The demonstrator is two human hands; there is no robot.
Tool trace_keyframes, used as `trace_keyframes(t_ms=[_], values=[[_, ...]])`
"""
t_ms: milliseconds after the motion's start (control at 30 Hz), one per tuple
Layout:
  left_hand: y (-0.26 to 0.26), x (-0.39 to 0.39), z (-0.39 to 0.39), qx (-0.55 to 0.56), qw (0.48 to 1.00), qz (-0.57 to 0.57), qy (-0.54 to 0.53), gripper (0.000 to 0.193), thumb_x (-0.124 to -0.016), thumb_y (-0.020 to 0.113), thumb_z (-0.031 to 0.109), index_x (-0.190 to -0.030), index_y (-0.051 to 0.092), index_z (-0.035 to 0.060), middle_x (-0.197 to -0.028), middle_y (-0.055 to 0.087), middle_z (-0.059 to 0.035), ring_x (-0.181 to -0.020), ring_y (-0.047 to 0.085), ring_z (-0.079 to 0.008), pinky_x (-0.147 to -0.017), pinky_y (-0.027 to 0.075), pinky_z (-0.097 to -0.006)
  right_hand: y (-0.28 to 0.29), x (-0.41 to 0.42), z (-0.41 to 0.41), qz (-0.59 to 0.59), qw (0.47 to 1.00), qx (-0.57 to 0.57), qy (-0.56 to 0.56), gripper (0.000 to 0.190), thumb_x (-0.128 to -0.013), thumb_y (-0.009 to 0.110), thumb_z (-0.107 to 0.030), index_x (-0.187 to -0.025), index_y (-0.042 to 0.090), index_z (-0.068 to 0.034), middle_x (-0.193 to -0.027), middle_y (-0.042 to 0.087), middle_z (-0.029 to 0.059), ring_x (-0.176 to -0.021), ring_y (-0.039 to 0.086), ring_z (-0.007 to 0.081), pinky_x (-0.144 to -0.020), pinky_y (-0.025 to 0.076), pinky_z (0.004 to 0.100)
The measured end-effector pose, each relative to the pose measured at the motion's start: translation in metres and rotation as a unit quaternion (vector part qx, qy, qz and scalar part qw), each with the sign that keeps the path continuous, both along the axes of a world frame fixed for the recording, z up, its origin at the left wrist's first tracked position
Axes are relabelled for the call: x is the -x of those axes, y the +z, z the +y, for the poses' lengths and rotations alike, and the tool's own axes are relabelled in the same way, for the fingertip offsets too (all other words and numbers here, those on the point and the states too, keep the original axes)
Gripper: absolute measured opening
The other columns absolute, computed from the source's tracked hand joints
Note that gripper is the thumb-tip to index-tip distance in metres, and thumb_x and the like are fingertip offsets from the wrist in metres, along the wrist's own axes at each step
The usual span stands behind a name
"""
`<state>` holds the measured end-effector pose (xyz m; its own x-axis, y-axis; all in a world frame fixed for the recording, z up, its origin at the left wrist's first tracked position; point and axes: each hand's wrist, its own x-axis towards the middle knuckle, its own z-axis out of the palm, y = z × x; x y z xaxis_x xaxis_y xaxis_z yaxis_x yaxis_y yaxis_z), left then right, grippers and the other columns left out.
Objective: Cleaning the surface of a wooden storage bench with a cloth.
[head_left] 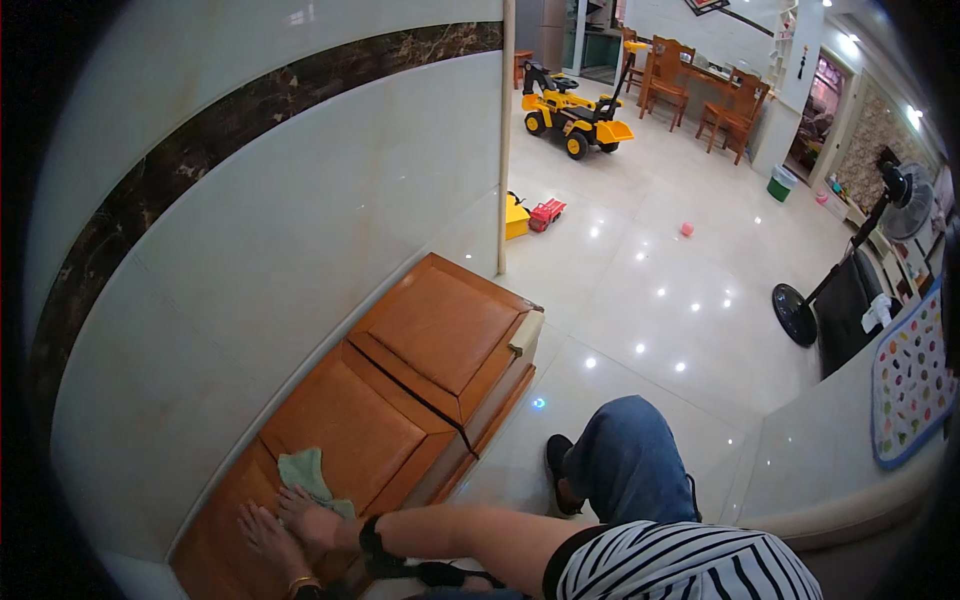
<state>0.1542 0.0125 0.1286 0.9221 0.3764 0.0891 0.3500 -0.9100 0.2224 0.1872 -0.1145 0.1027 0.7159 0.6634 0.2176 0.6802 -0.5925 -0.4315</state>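
Observation:
My right hand (pixel 309 519) lies flat on a light green cloth (pixel 302 469), holding it down against the brown padded bench seat (pixel 360 431). Part of the cloth shows past the fingertips and another corner beside the wrist, which wears a black band. Just left of it, my left hand (pixel 271 536) rests palm down on the same seat, fingers apart, with a gold-coloured bracelet at its wrist. Whether cloth lies under the left palm is hidden. Dark seams divide the seat into panels, and a cream-coloured guard (pixel 526 332) covers part of its far front edge.
A tiled wall (pixel 300 187) runs along the bench's back. On the glossy floor stand a yellow ride-on toy excavator (pixel 574 112), a red toy truck (pixel 547 214), a pink ball (pixel 687 229) and a standing fan (pixel 795 315). Wooden chairs (pixel 667 75) stand farther back.

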Motion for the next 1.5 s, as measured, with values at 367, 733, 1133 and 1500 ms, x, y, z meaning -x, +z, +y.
trace_keyframes(t_ms=[367,733,1133,1500], values=[[-0.008,0.008,0.014,0.043,0.991,-0.122,-0.038,0.053,-0.106,0.024,0.038,-0.137,0.048,0.0025,-0.15,0.038,-0.0137,-0.141,0.029,-0.0328,-0.116,0.018,-0.0485,0.051,-0.021,-0.111,-0.09,0.99,-0.064,-0.089,0.045,-0.089,0.053,-0.021,-0.13,0.054,-0.001,-0.148,0.037,0.0201,-0.143,0.024,0.0341,-0.115,0.013,0.0567],[0.001,0.005,-0.004,0.094,0.985,-0.017,-0.14,0.036,-0.103,0.04,0.018,-0.129,0.052,-0.0053,-0.135,0.048,-0.0253,-0.131,0.041,-0.0371,-0.108,0.036,-0.047,0.019,-0.02,-0.165,-0.039,0.981,-0.035,-0.187,0.046,-0.099,0.041,-0.033,-0.134,0.051,-0.004,-0.148,0.039,0.0145,-0.143,0.025,0.03,-0.118,0.014,0.0518],[0.077,-0.013,-0.035,0.06,0.96,0.263,-0.074,0.037,-0.101,0.04,0.014,-0.131,0.052,-0.0029,-0.136,0.05,-0.0229,-0.131,0.042,-0.0379,-0.107,0.037,-0.0462,0.015,-0.018,-0.155,-0.077,0.971,-0.091,-0.207,0.041,-0.097,0.045,-0.028,-0.128,0.055,-0.004,-0.143,0.045,0.0138,-0.14,0.033,0.0312,-0.115,0.02,0.0538],[0.04,0.001,-0.093,-0.019,0.957,0.147,-0.251,0.065,-0.101,0.035,0.032,-0.149,0.016,-0.007,-0.159,0.009,-0.0229,-0.147,0.009,-0.0356,-0.12,0.006,-0.047,0.021,-0.018,-0.159,-0.062,0.973,-0.078,-0.208,0.042,-0.095,0.048,-0.024,-0.131,0.054,-0.004,-0.145,0.044,0.0134,-0.14,0.033,0.0297,-0.115,0.021,0.0534]])
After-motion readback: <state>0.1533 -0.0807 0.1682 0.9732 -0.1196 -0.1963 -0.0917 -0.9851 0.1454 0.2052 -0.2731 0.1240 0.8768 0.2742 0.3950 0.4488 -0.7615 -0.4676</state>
